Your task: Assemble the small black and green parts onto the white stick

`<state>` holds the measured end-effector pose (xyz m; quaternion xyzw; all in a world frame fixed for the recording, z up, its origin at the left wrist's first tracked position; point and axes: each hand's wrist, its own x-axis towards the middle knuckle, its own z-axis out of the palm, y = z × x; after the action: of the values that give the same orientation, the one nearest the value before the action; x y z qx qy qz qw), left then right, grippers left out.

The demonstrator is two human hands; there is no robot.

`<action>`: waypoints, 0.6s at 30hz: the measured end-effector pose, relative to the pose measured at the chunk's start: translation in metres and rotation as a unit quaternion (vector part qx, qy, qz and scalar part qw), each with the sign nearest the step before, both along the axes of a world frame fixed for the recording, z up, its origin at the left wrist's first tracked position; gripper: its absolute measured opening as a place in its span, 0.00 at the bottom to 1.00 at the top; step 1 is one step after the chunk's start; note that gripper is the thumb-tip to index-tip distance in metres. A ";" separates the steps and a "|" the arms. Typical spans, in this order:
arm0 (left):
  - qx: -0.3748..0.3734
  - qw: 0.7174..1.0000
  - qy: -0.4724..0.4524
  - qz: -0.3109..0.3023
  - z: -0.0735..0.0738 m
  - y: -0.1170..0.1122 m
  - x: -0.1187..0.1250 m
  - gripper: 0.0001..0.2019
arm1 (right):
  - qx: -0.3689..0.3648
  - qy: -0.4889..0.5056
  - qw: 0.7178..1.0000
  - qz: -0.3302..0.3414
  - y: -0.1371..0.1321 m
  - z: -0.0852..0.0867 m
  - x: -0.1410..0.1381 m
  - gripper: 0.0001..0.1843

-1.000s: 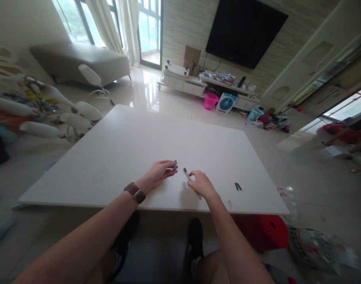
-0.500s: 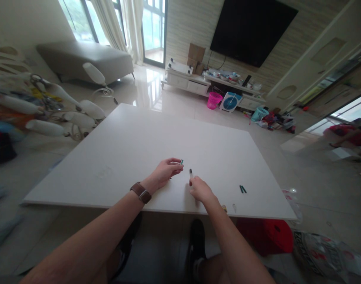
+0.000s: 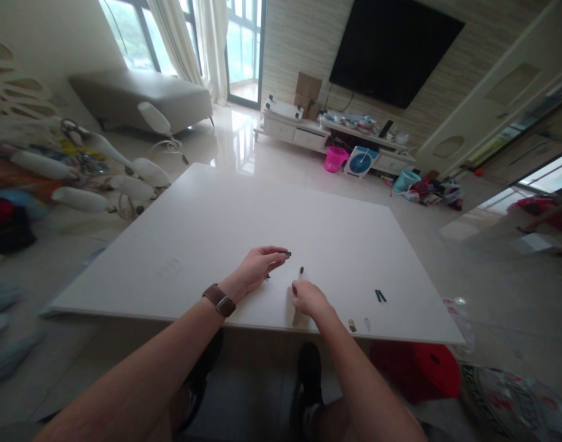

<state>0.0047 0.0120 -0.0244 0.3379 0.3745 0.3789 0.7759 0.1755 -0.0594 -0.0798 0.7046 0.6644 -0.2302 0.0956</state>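
Note:
Above the white tabletop (image 3: pixel 262 209), my left hand (image 3: pixel 257 267) pinches a small dark green piece (image 3: pixel 287 253) at its fingertips. A small dark object (image 3: pixel 268 277) shows just under that hand; its kind is unclear. My right hand (image 3: pixel 311 298) is closed around a slim pale stick with a dark tip (image 3: pixel 302 271), which points up and away from me, apart from the green piece. To the right lie two dark green strips (image 3: pixel 380 296). Near the front edge are a small yellow and dark item (image 3: pixel 352 325) and a small clear piece (image 3: pixel 367 323).
Faint clear pieces (image 3: pixel 169 267) lie on the table's left part. A red bin or stool (image 3: pixel 419 371) and a printed plastic bag (image 3: pixel 506 399) stand by the right front corner. A lamp with white shades (image 3: pixel 147 172) is beyond the left edge. A person (image 3: pixel 543 215) is at far right.
The green piece in my left fingertips has turned from upright to nearly flat. My right hand has shifted slightly down, and the pale stick now stands more upright. The view has shifted slightly.

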 end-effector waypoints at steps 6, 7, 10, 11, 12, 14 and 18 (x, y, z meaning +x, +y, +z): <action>-0.017 1.000 -0.018 0.010 0.003 0.006 0.006 0.07 | -0.005 0.013 1.000 0.008 0.008 -0.003 -0.002 0.10; -0.020 1.000 -0.020 0.009 0.004 0.006 0.007 0.06 | -0.005 0.015 1.000 0.008 0.008 -0.003 -0.002 0.11; -0.025 0.999 -0.020 -0.009 0.006 0.004 0.006 0.06 | 0.001 0.023 1.000 0.012 0.006 -0.001 -0.004 0.14; -0.023 0.999 -0.020 -0.014 0.007 0.003 0.005 0.08 | 0.006 0.027 1.000 0.014 0.005 0.000 -0.005 0.15; -0.020 0.999 -0.020 -0.017 0.008 0.002 0.004 0.10 | 0.012 0.031 0.999 0.015 0.004 0.003 -0.007 0.16; -0.011 1.000 -0.024 -0.014 0.009 -0.001 0.003 0.14 | 0.026 0.035 0.999 0.012 0.001 0.008 -0.008 0.17; 0.012 1.000 -0.018 0.003 0.011 -0.006 0.000 0.16 | 0.105 0.079 0.991 -0.039 -0.005 0.021 0.000 0.18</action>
<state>0.0049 0.0059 -0.0138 0.3387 0.3567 0.3916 0.7776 0.1760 -0.0645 -0.0585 0.7159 0.6621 -0.2181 -0.0409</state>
